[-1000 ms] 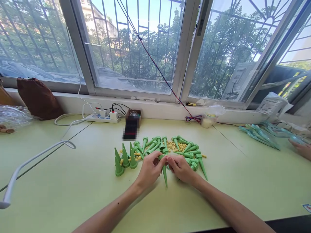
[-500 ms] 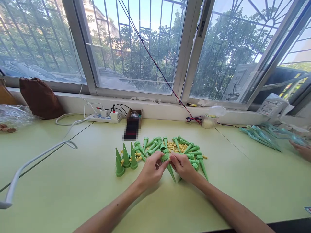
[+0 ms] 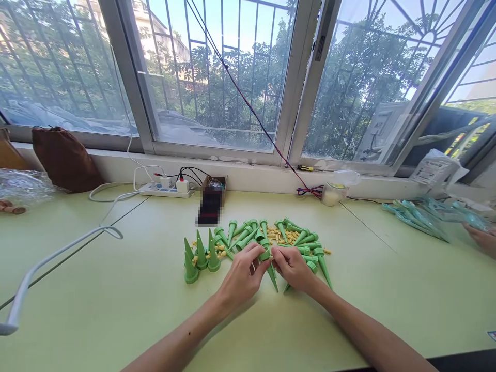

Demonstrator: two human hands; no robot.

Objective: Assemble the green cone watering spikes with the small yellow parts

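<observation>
Both hands meet over a pale green table [image 3: 116, 299]. My left hand [image 3: 242, 276] pinches the wide end of a green plastic cone spike [image 3: 270, 266], whose tip points down toward me. My right hand [image 3: 293, 267] is closed too, its fingertips pressing a small yellow piece against the spike's open end. Just behind the hands lies a heap of green spikes [image 3: 298, 240] mixed with small yellow pieces [image 3: 279, 235]. Three green spikes [image 3: 199, 258] stand upright to the left of my left hand.
A power strip [image 3: 165, 189] with cables and a small dark box [image 3: 211, 202] sit by the window sill. A white cable [image 3: 58, 253] loops at left, near a brown bag [image 3: 62, 157]. Teal packets [image 3: 418, 217] and another person's hand [image 3: 482, 238] are at far right.
The spike's tip swung from pointing straight at me to slanting right, then settled a little steeper. Both hands stayed together on its wide end.
</observation>
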